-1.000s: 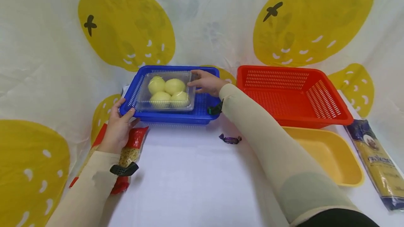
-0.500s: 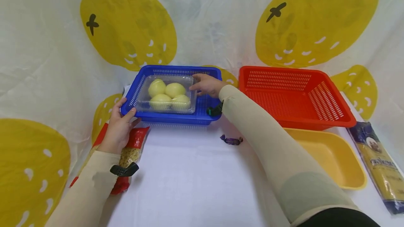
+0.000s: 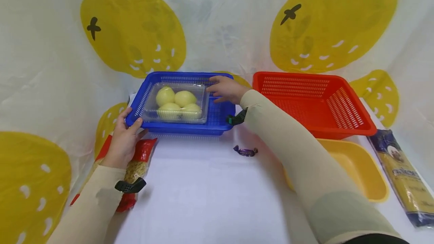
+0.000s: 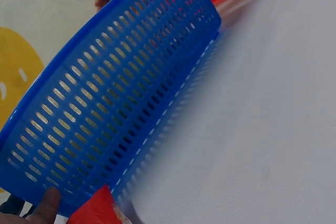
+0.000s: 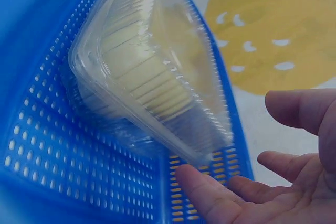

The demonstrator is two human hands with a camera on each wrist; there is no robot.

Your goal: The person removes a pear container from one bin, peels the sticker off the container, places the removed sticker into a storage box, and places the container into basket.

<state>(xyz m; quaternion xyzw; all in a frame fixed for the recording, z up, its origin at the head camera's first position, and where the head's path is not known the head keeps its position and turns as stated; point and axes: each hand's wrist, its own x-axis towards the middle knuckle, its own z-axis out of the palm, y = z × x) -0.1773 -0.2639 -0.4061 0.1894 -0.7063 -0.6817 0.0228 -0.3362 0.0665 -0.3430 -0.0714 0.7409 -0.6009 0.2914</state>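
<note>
A clear plastic container with several round pale yellow-green pieces inside sits in the left part of the blue basket. My left hand grips the basket's front left corner, its thumb over the rim. In the left wrist view that thumb shows against the slotted blue wall. My right hand hovers over the basket's right part, just beside the container, with its fingers spread and holding nothing. The right wrist view shows a gap between most of the fingers and the container.
A red basket stands at the right, with a yellow tub in front of it, partly behind my right sleeve. A purple-wrapped candy lies mid-table. Red-ended pasta packs lie under my left arm; another packet lies far right.
The container has settled lower into the blue basket. My right hand has let go of it, opened its fingers and drawn slightly right. My left hand keeps its grip on the basket's corner.
</note>
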